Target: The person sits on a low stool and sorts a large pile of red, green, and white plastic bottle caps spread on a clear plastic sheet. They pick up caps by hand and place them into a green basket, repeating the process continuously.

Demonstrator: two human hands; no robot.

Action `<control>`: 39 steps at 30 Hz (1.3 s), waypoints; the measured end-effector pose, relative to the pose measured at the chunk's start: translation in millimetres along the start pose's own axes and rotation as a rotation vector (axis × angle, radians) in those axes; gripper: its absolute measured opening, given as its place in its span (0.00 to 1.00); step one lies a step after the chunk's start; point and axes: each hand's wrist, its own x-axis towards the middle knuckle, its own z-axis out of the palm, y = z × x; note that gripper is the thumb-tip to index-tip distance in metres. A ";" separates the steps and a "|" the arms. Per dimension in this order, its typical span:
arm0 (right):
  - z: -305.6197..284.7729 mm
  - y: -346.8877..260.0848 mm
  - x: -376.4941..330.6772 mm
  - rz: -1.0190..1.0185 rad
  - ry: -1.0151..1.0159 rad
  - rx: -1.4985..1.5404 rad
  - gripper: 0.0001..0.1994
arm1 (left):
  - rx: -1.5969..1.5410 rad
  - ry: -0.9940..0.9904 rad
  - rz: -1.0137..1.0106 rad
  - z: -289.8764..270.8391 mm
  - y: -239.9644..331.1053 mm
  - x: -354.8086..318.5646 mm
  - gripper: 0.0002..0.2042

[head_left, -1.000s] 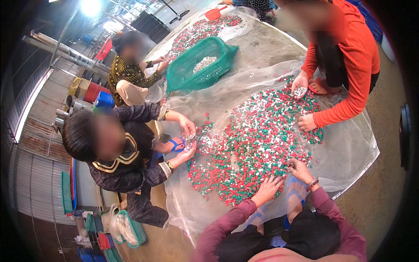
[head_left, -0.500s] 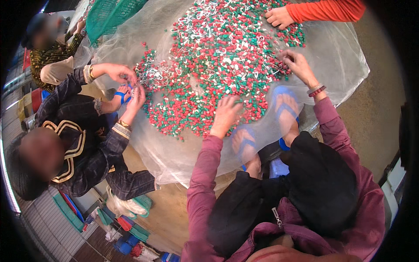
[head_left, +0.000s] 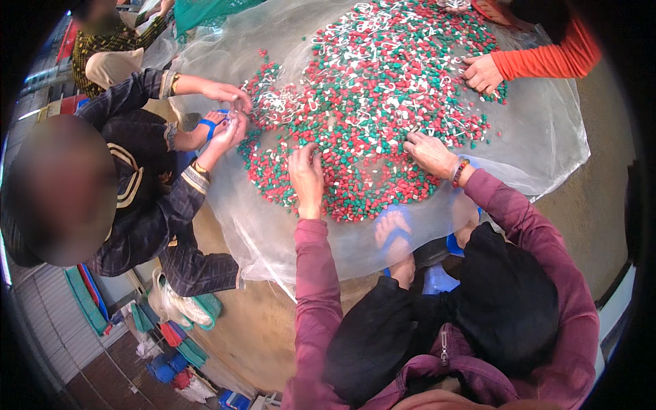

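Observation:
A wide heap of small red, green and white plastic pieces (head_left: 362,130), with white hook-shaped bits among them, lies on a translucent sheet (head_left: 540,130). My left hand (head_left: 306,176) rests on the near left part of the heap, palm down, its fingers bent a little and apart from the thumb. On the right part of the heap is my right hand (head_left: 433,157), fingertips drawn together over the pieces near a few white hooks. Whatever sits between those fingertips is too small to make out.
At the left a co-worker's hands (head_left: 229,113) meet over the heap's edge. Another person's hand in an orange sleeve (head_left: 484,74) touches the far right edge. A green net (head_left: 212,15) lies at the back. My feet in blue sandals (head_left: 395,232) are under the sheet's near edge.
My view has shifted. My left hand has moved left across the heap, and my right hand has come from its right edge inward and nearer. More of the orange-sleeved person shows.

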 end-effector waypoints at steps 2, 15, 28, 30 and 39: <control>3.7 1.0 -2.3 -0.017 -0.003 0.042 0.10 | -0.025 -0.069 -0.130 -1.3 -10.4 4.4 0.13; -56.1 16.4 -13.8 0.563 0.095 1.429 0.12 | -0.057 -0.161 0.102 82.4 43.8 17.8 0.32; -102.9 80.1 -54.7 0.407 0.330 1.839 0.19 | 0.005 -0.660 0.029 72.0 58.6 36.7 0.15; -102.9 78.6 -51.3 0.474 0.414 1.890 0.15 | -0.041 -0.795 -0.094 54.4 56.1 42.1 0.12; -98.7 96.2 -70.1 0.354 0.301 1.677 0.16 | -0.105 -0.652 -0.107 4.9 66.0 61.1 0.19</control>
